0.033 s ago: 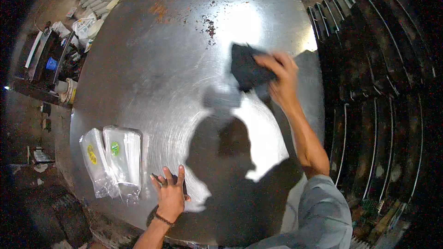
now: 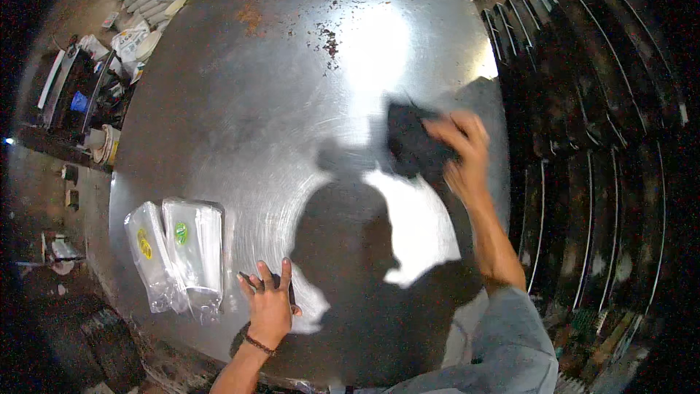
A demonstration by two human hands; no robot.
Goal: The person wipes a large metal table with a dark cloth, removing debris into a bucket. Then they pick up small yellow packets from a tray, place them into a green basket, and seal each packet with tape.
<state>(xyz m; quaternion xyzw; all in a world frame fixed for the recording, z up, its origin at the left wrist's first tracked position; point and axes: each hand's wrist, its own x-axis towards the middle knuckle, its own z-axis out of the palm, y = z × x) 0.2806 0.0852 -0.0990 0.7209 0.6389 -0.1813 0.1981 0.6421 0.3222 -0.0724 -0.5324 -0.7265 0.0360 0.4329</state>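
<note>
"Well, what's different from a moment ago?"

"The right hand (image 2: 468, 153) has carried the dark cloth (image 2: 412, 138) a little to the right and back toward the body. It was higher up the metal bench (image 2: 219, 102) before, closer to the bright glare."

"And the grip?"

"The right hand's fingers (image 2: 446, 131) look closed on the cloth's near right edge, though motion blurs them (I can't tell just how the thumb sits underneath)."

"Is the cloth on the surface?"

"It seems to lie against the bench, left of the hand and beyond the head of the person's shadow (image 2: 343, 248). The blur hides its lower edge, so I won't swear to contact all along."

"The other hand?"

"No change that I can make out. The left hand (image 2: 270, 310) rests palm down near the front edge, fingers apart, holding nothing that shows, the bracelet (image 2: 260, 346) at its wrist. I'd take it for a brace."

"So what does the shift mean?"

"It reads as one stroke of wiping, curving round the right side. The faint arcs on the metal suit that. The rusty specks (image 2: 328, 40) farther up lie outside this stroke, as far as I can judge."

"And the two clear plastic packs (image 2: 195, 248)?"

"Same place, side by side left of the left hand, well apart from the cloth."
</note>
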